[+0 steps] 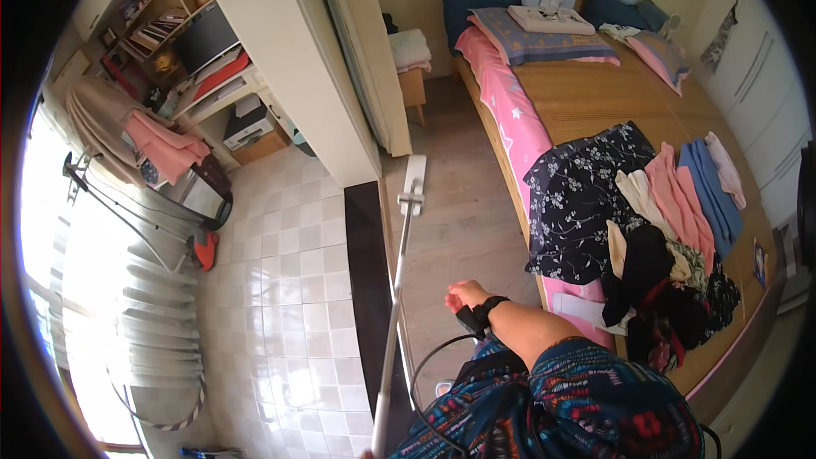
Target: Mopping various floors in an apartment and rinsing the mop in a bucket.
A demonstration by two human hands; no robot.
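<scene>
A flat mop (393, 314) with a white head (415, 174) and a long pale pole slants up from the lower edge. Its head lies on the wood floor close to the dark threshold. Only a sliver of my left hand (368, 455) shows at the bottom rim, against the lower end of the pole; its fingers are mostly cut off. My right hand (467, 294) is held out beside the bed, apart from the pole, its fingers curled in and nothing visible in them. A black band with a cable circles that wrist.
The bed (578, 102) on the right carries folded clothes (680, 195) and a dark floral garment (586, 195). A dark threshold strip (364, 289) divides wood floor from tiles (289, 289). Left stand a draped chair (170, 144) and a desk (212, 102). A curtain (382, 59) hangs ahead.
</scene>
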